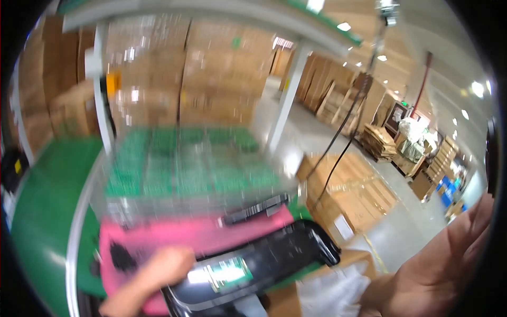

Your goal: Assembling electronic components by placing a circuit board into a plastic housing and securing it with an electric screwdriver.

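So here's where things stand. The black panel [285,247], a long glossy curved one, sits slanted over the near edge of the pink mat [158,232], and there's a green and white sticker [228,274] on its face. Left hand [170,266] looks curled around the panel's left end, though it's pretty blurry so don't ask me about finger placement. Right hand [381,296] is well apart from the left, down by the white plastic [335,290] in the cardboard box [285,302]. Its fingers are hidden, so I can't tell if it's gripping anything.

Progress-wise, I'd call it partway: sticker's on, panel's out in the open with no wrap over it that I can see, and it isn't inside the box, which looks open. How much is left I honestly can't judge from this.

Around it: a dark striped strip [256,209] near the mat's far edge, a small black thing [122,256] on the left side of the mat (too smeared to name), and a bunch of green packs [193,164] under clear plastic behind. Taped cartons [351,193] off to the right.
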Available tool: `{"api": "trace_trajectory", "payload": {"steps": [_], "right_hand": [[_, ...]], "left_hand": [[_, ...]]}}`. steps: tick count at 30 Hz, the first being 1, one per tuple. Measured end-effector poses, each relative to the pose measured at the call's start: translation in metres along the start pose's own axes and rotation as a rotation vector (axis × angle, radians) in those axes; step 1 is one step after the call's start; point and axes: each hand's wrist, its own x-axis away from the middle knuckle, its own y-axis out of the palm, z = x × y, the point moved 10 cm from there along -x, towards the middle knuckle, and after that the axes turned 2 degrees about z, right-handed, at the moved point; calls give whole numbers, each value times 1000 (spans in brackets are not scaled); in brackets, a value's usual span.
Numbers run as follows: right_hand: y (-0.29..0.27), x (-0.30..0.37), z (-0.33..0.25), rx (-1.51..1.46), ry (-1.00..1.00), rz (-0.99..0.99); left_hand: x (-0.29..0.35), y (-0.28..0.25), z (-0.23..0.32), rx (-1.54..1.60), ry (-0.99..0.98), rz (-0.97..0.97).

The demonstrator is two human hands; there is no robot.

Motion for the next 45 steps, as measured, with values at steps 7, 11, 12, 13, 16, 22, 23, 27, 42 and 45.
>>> {"api": "trace_trajectory", "payload": {"steps": [7, 11, 12, 13, 16, 22, 23, 27, 42, 45], "right_hand": [[9, 10, 6, -85, 29, 68], [54, 13, 2, -129, 225, 75], [65, 22, 5, -208, 243, 82], [77, 29, 9, -289, 259, 90], [117, 20, 14, -359, 298, 78], [150, 4, -29, 222, -34, -556], [142, -3, -20, 325, 286, -476], [112, -1, -17, 378, 654, -499], [-15, 134, -12, 468, 111, 71], [-56, 173, 33, 547, 312, -6]], "left_hand": [[-26, 3, 6, 44, 41, 24], [-45, -4, 10, 75, 72, 7], [-29, -4, -6, 74, -9, 15], [-15, -1, -25, 50, -87, -15], [-3, 5, -32, 31, -122, -42], [-3, 3, -18, 29, -46, 34], [-11, 1, -8, 24, -30, 14], [-28, 4, -1, 36, 4, 15], [24, -50, 26, -30, -24, 294], [77, -93, 43, -90, -43, 545]]}}
